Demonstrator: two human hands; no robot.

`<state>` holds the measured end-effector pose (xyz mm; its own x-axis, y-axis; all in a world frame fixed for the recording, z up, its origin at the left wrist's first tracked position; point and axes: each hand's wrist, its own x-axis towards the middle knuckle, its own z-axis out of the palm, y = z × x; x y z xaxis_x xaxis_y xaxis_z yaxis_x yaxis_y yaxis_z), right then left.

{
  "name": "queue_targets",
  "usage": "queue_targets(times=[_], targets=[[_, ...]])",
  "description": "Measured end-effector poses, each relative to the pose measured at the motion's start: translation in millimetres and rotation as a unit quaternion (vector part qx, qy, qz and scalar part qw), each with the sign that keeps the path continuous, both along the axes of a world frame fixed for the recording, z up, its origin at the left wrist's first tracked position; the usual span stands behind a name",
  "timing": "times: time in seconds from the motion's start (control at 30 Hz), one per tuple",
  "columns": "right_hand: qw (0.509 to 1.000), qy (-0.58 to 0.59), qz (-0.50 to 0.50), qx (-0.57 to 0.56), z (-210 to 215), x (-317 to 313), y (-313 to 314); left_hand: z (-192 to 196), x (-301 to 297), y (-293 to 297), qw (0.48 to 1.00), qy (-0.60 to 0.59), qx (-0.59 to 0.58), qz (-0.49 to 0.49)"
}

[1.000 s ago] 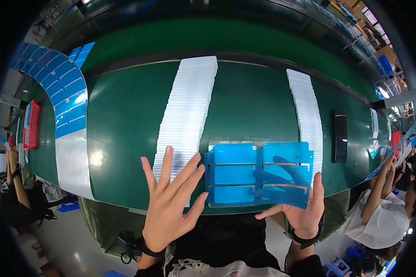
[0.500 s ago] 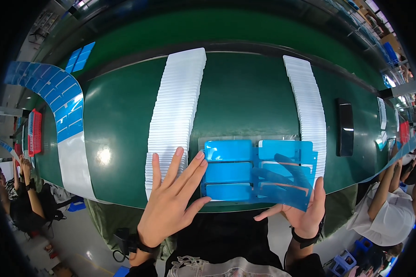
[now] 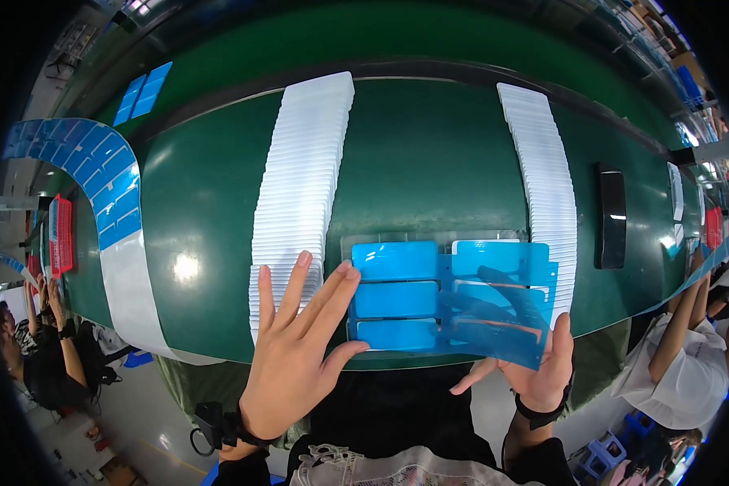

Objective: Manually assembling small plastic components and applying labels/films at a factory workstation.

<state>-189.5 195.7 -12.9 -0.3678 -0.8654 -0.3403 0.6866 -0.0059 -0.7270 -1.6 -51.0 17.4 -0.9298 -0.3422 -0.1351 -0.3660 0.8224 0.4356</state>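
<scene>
A translucent blue film sheet (image 3: 395,300) with rounded rectangular panels lies in front of me over a clear sheet; white cards show beneath its right panels. My left hand (image 3: 298,356) is open, fingers spread across the near end of the left row of white cards (image 3: 300,178). Its index fingertip and thumb tip touch the film's left edge. My right hand (image 3: 539,373) holds the film's right part, which is lifted and bent. Several of its fingers are under the film and show through the blue; the thumb sticks out below the near edge.
Another row of overlapping white cards (image 3: 539,154) runs along the right, with a black rectangular object (image 3: 611,217) beyond it. A long strip of blue labels (image 3: 115,190) curves along the green table's left side. Red baskets (image 3: 61,235) and other people at work are at both sides.
The view has shifted slightly. Both hands keep nearly the same pose at the film, and the film's right part stays lifted.
</scene>
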Motion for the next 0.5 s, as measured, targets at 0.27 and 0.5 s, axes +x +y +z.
queue_targets(times=[0.27,0.5], targets=[[0.996,-0.059,-0.052,-0.039,-23,3,30,-1,-3,-3,0.996,0.025,0.071,0.052],[0.996,0.008,-0.084,-0.002,-45,5,45,4,-7,-2,1.0,-0.006,-0.019,-0.009]])
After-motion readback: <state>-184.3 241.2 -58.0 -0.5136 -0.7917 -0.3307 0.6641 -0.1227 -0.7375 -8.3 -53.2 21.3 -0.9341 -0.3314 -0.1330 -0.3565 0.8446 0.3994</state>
